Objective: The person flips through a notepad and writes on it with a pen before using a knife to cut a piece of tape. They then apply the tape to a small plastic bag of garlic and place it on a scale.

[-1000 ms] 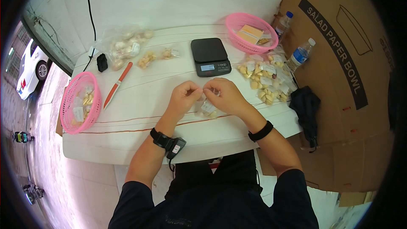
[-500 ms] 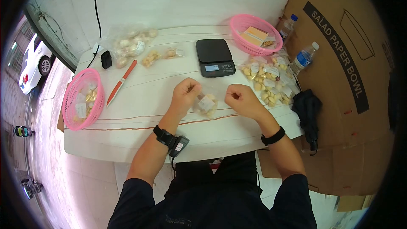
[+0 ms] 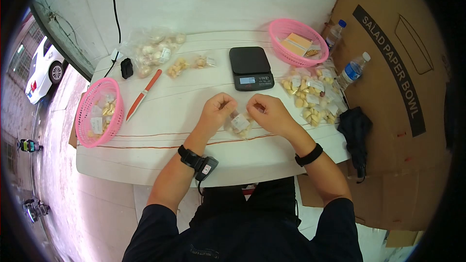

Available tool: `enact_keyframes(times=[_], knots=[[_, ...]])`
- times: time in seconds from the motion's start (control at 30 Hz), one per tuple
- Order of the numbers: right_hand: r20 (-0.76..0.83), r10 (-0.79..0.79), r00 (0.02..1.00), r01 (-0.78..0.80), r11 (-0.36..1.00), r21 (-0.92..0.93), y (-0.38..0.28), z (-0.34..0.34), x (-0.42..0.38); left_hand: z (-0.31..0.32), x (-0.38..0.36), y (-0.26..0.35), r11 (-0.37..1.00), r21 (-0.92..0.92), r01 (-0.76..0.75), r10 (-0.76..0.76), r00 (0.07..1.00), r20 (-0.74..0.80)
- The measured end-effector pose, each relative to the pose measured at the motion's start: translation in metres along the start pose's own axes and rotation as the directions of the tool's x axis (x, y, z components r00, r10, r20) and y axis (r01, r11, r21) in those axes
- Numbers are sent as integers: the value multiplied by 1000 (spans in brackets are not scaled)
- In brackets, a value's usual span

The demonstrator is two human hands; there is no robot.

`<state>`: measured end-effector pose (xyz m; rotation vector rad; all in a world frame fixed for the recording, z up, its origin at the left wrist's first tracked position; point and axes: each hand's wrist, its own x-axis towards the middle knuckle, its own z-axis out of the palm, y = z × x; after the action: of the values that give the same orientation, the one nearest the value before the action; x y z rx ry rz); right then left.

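Note:
A small clear plastic bag of pale peeled garlic cloves [image 3: 240, 124] with a white label lies on the table in front of me. My left hand [image 3: 218, 110] is closed in a pinch on the bag's upper left edge. My right hand [image 3: 270, 112] is closed too, its fingertips at the bag's upper right edge; the exact grip is partly hidden by the fingers. Just beyond my hands stands a black kitchen scale [image 3: 252, 68] with a lit display and a bare platform.
A red-handled knife [image 3: 144, 94] lies left, beside a pink basket [image 3: 80, 117] with bagged cloves. Behind are a bag of garlic bulbs [image 3: 154, 51] and two small bags. At right are filled bags [image 3: 310, 92], a pink basket [image 3: 275, 39], bottles [image 3: 353, 70] and a black umbrella [image 3: 355, 131].
My right hand has moved left to the bag's edge, closing the gap between my hands. My left hand still pinches the bag. The view has shifted slightly.

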<state>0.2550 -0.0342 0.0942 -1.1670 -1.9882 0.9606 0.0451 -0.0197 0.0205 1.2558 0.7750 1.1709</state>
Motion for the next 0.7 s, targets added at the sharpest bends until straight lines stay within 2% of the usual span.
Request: enact_keyframes(times=[0.07, 0.2, 0.27, 0.3, 0.33, 0.37, 0.4, 0.43, 0.47, 0.53, 0.6, 0.63, 0.7], knots=[[6, 53, 999, -53, 996, -75, 3, -1, 4, 2, 1, -1, 1000, -20, -12, 12, 1000, -22], [0, 50, 999, -48, 976, -214, 5, 4, 10, 5, 3, -5, 997, 78, 14, -6, 995, -101], [-122, 102, 987, -113, 990, -82, 13, 0, 17, 1, 7, -7, 990, 138, 17, 2, 990, -140], [-121, 99, 988, -110, 991, -81, 21, -4, 23, 0, 8, -6, 987, 161, -4, 42, 972, -231], [-203, 123, 971, -136, 989, -52, 29, -11, 31, -2, 10, -5, 983, 184, -25, 84, 944, -320], [-283, 147, 948, -159, 987, -21, 36, -18, 40, -3, 13, -5, 982, 184, -28, 87, 943, -321], [-282, 143, 949, -156, 987, -24, 36, -26, 50, -5, 15, -6, 987, 158, -2, 62, 925, -375], [-334, 276, 901, -252, 961, 114, 35, -34, 61, -7, 16, -5, 991, 130, 24, 34, 904, -426], [-365, 408, 836, -333, 908, 253, 34, -41, 72, -7, 17, -6, 992, 127, 19, 37, 904, -426], [-418, 415, 808, -305, 902, 305, 53, -47, 97, -5, 18, -4, 988, 133, 79, -13, 899, -438], [-480, 442, 758, -272, 882, 384, 63, -50, 118, -2, 18, -5, 986, 152, 69, 5, 900, -436], [-480, 440, 759, -270, 884, 382, 64, -52, 126, -2, 18, -6, 983, 174, 60, 22, 900, -435], [-421, 548, 723, -321, 806, 497, 69, -55, 142, 0, 18, -4, 982, 180, 57, 29, 896, -443]])
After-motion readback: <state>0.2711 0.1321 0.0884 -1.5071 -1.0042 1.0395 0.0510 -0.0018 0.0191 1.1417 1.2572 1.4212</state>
